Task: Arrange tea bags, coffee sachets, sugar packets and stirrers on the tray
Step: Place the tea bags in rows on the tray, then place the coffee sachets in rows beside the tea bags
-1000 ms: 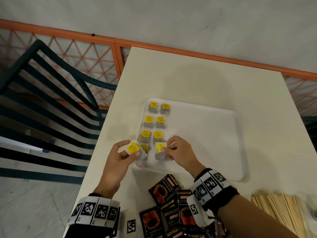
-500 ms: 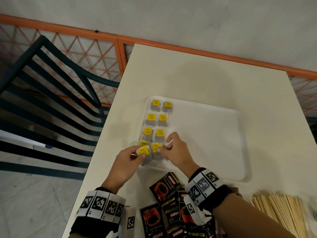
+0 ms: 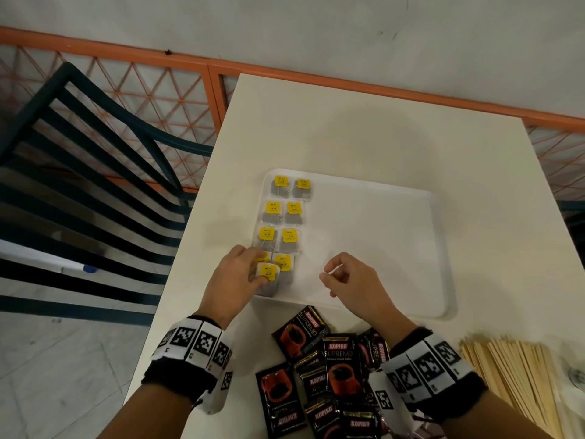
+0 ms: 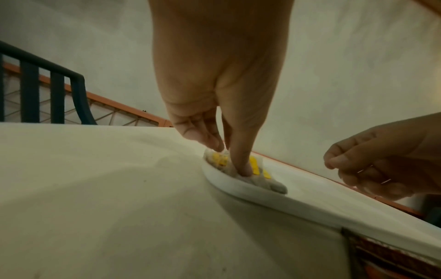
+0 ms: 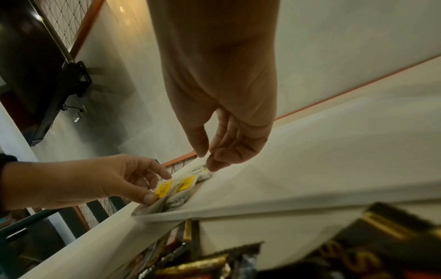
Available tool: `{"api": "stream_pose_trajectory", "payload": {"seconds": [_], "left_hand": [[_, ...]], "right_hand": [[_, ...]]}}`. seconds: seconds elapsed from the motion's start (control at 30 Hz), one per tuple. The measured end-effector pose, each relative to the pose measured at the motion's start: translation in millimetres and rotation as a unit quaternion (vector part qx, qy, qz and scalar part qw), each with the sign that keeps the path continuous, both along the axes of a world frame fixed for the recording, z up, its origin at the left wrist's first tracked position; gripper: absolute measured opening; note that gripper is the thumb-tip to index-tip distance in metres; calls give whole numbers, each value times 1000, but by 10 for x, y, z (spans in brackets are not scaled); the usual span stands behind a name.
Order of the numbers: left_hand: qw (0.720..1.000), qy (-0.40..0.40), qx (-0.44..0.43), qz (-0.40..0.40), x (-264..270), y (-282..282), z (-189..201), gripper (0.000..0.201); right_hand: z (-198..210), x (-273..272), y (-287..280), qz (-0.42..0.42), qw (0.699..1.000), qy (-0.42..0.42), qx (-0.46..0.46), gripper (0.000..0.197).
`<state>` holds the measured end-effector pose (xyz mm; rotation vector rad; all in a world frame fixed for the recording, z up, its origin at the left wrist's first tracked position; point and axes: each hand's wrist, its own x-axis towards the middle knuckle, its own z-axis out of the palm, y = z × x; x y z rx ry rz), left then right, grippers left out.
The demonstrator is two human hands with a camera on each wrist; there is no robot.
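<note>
The white tray (image 3: pixel 395 248) lies on the pale counter (image 3: pixel 348 128), and tea bags with yellow tags sit in two columns along its left side. The left hand (image 3: pixel 235 280) is at the tray's near-left corner, thumb and fingers pinching one tea bag (image 3: pixel 267 275) that lies partly over another bag at the near end of the left column; in the left wrist view the thumb presses down onto the bag just inside the tray's rim. The right hand (image 3: pixel 351 280) hovers over the bare middle of the tray near its front edge, fingers loosely curled and thumb close to the forefinger, holding nothing that can be made out. Black coffee sachets (image 3: pixel 319 369) lie in a loose overlapping pile on the counter just in front of the tray, between the two wrists. A bundle of wooden stirrers (image 3: pixel 519 378) lies on the counter to the right of the sachets.
</note>
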<state>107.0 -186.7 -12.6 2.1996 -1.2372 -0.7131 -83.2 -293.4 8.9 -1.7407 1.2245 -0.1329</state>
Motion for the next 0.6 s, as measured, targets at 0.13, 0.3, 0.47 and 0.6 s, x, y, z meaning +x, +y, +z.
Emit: {"api": "stream_pose_trajectory", "payload": {"seconds": [0.13,0.3,0.47,0.6], "left_hand": [[997,-42,-65,19,-103,116,85,36],[996,-5,-85,-8,-411,383,239,15],[994,56,32,-87,-853,608,254,29],[976,27,164,-143,-1130,744,157,63]], "right_hand": [[130,-235,39,6,1000,0,-9,5],[220,-594,110,68,996,35,-41,10],[113,-816,312,333,922,166,-108,61],[46,-806,464,369,894,211,-142,66]]}}
